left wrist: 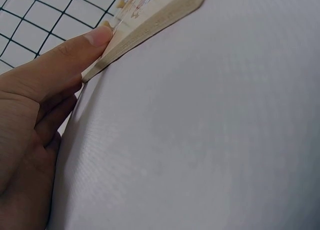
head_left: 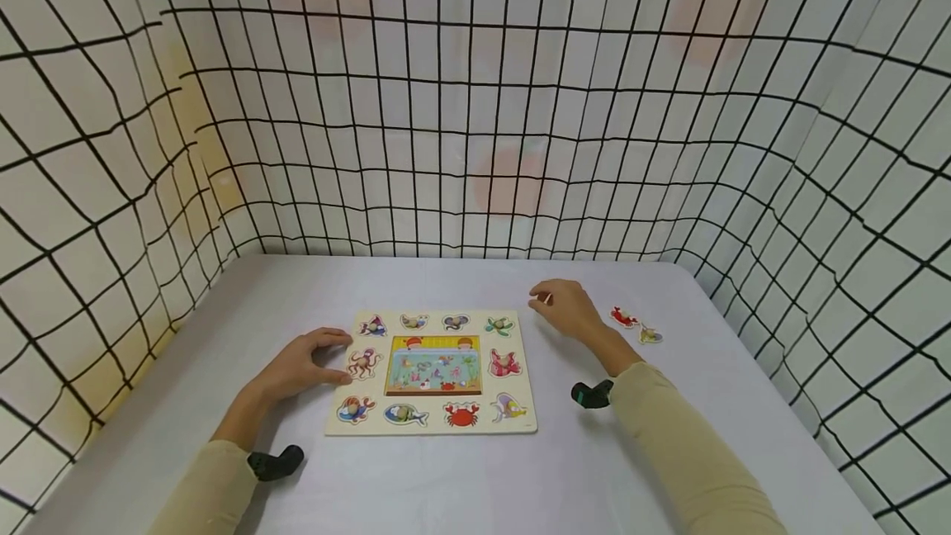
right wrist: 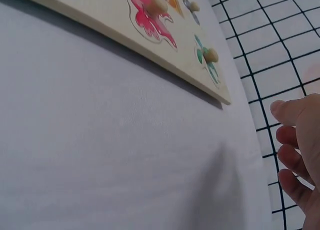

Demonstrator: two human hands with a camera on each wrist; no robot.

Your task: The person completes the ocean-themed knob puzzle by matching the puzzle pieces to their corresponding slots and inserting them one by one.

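A wooden knob puzzle board (head_left: 342, 426) lies flat on the table, with sea-animal pieces set around a central aquarium picture. At its left edge rests my left hand (head_left: 299, 366), fingers and thumb spread apart. The left wrist view has the thumb (left wrist: 97, 37) touching the board's side. My right hand (head_left: 568, 308) hovers above the table off the board's upper right corner, fingers loosely bent and holding nothing. In the right wrist view, that hand (right wrist: 305, 140) is apart from the board, whose green turtle piece (right wrist: 206, 58) and pink piece (right wrist: 150, 14) show their knobs.
Two loose puzzle pieces lie to the right of my right hand: a red one (head_left: 624, 317) and a yellowish one (head_left: 650, 335). The white table (head_left: 461, 485) is bounded by white walls with a black grid (head_left: 468, 106) at the back and both sides.
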